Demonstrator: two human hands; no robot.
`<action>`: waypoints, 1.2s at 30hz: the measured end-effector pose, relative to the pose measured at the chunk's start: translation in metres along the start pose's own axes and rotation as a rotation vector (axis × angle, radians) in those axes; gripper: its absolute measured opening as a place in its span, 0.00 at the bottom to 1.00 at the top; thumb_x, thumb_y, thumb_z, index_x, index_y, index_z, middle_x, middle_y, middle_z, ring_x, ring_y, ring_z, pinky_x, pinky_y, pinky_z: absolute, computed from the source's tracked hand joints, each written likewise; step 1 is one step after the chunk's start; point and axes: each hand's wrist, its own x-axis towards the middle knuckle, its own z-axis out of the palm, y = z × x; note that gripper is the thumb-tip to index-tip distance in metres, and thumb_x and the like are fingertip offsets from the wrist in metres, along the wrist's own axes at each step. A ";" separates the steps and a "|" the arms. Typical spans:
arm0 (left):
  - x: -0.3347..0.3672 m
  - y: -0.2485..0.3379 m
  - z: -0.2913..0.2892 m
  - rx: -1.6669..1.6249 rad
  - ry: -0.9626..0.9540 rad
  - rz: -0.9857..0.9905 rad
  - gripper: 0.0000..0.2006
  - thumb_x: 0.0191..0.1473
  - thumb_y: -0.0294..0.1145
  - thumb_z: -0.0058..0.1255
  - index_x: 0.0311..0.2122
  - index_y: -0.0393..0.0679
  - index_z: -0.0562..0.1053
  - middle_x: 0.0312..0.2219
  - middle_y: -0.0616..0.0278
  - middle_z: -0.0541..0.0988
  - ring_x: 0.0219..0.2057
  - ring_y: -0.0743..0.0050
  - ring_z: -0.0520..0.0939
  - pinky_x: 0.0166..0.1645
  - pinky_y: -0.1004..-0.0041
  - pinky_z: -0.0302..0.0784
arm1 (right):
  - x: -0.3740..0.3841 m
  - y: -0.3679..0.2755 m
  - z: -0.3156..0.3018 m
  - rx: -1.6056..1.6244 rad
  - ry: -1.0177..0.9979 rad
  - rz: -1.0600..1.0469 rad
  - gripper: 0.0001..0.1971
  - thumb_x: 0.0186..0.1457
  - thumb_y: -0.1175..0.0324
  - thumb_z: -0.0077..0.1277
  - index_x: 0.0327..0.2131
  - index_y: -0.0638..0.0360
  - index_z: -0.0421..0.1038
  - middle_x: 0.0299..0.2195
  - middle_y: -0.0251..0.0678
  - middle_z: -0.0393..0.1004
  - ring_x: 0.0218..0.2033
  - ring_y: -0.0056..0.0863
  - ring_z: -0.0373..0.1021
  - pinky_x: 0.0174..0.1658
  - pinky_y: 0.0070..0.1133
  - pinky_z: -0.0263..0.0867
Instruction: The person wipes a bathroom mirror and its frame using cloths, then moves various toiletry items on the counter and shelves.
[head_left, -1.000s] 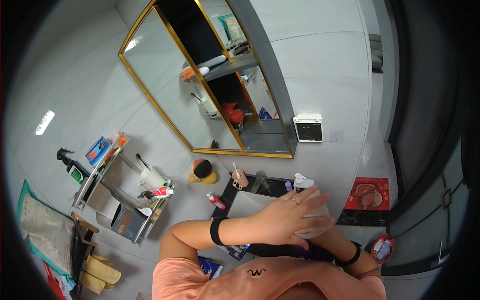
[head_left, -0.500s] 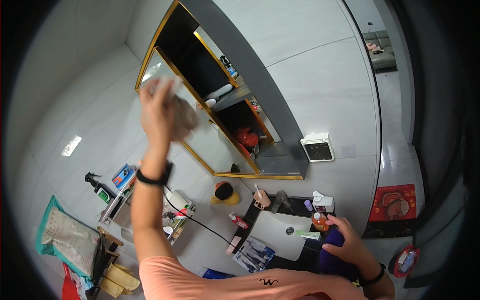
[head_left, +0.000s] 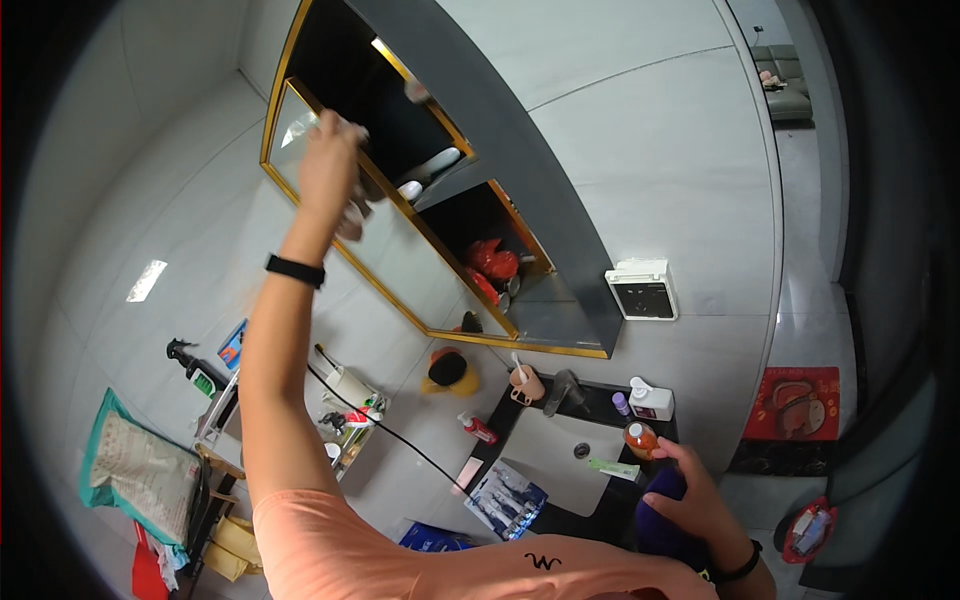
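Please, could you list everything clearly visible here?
Mirror cabinet: 1, gold and grey, wall
Socket: 1, black and white, wall
Sink: 1, pale, below mirror cabinet
Cup: 1, pinkish, behind sink
Pump bottle: 1, white, right of cup
Orange bottle: 1, orange, right of sink
Tube: 1, green, sink's right edge
Packet: 1, blue and white, front of sink
Spray bottle: 1, black, far left
Wall shelf: 1, silvery, left
Sack: 1, white and teal, lower left
Mat: 1, red, right
Purple item: 1, purple, lower right
Cloth: 1, pale, before mirror cabinet
Shirt: 1, peach, lower edge
Left hand: 1, bare, holding cloth
Right hand: 1, bare, at purple item
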 end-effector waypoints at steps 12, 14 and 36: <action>-0.112 0.088 0.006 -0.215 -0.120 -0.081 0.23 0.52 0.21 0.49 0.55 0.39 0.71 0.50 0.49 0.70 0.48 0.47 0.75 0.47 0.61 0.80 | -0.010 -0.014 -0.006 0.000 -0.006 -0.025 0.41 0.44 0.70 0.68 0.62 0.59 0.59 0.52 0.41 0.69 0.56 0.35 0.66 0.58 0.29 0.62; -0.121 0.092 0.014 -0.202 -0.013 -0.072 0.25 0.51 0.21 0.49 0.57 0.39 0.70 0.50 0.47 0.69 0.48 0.45 0.75 0.47 0.61 0.81 | -0.012 -0.016 -0.006 -0.005 -0.006 -0.013 0.41 0.44 0.70 0.68 0.63 0.59 0.59 0.52 0.41 0.68 0.56 0.35 0.66 0.59 0.29 0.62; -0.224 0.202 0.025 -0.189 -0.331 -0.013 0.25 0.49 0.26 0.52 0.55 0.42 0.72 0.43 0.54 0.71 0.40 0.57 0.78 0.36 0.69 0.83 | -0.024 -0.020 0.008 -0.002 -0.067 0.106 0.41 0.46 0.71 0.65 0.64 0.53 0.58 0.56 0.37 0.67 0.57 0.34 0.64 0.58 0.29 0.62</action>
